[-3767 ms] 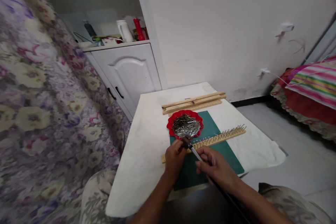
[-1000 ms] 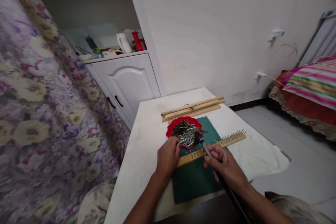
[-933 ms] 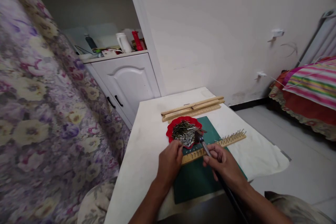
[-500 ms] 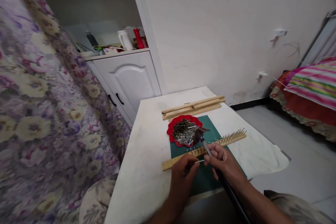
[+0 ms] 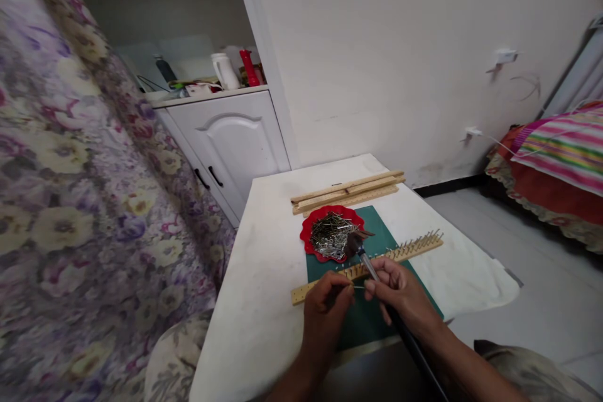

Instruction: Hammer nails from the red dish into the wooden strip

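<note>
Pinching a Nail Over the Strip

Left hand (image 5: 326,308) pinched a thin nail (image 5: 358,287), barely visible, just above the wooden strip (image 5: 400,253) on the green mat (image 5: 362,320). Right hand (image 5: 400,295) gripped a hammer (image 5: 360,250), its handle running out of frame below. The red dish (image 5: 308,232) of nails lay just beyond.
</note>
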`<state>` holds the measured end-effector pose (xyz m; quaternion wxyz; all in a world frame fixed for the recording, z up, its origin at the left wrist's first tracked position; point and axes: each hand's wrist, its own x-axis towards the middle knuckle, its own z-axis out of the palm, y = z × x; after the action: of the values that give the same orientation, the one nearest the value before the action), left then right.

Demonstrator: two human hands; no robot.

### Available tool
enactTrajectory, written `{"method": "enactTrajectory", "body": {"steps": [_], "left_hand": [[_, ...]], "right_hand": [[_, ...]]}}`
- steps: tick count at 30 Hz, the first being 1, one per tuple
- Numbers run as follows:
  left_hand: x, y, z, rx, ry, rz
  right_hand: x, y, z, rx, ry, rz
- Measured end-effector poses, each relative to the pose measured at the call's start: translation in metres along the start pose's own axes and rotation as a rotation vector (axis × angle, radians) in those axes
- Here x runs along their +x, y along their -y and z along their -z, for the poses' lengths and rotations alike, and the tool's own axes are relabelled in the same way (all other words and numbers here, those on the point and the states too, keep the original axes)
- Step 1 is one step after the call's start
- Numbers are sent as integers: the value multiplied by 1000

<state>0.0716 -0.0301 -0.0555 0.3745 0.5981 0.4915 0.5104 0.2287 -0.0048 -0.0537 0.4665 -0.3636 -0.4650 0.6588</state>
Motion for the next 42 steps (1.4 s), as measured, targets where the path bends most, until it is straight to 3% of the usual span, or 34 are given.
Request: {"method": "enactTrajectory", "body": {"steps": [7, 13, 16, 20, 23, 30, 42], "left_hand": [[-3, 1, 4, 323, 186, -190], [-8, -2, 5, 437, 180, -284], [-7, 3, 11, 389, 173, -249], [3, 22, 22, 334, -12, 7], [10, 36, 25, 252, -51, 111], [18, 45, 14, 346, -103, -61], [21, 48, 12, 466, -52, -63]], "right_hand": [[-6, 2, -4, -102, 19, -8], [-9, -2, -10, -50, 88, -16], [-8, -1, -7, -51, 89, -10], [-6, 2, 1, -75, 38, 39], [-6, 4, 6, -83, -16, 69], [-8, 5, 2, -111, -4, 40], [-9, 5, 1, -128, -7, 36]]}}
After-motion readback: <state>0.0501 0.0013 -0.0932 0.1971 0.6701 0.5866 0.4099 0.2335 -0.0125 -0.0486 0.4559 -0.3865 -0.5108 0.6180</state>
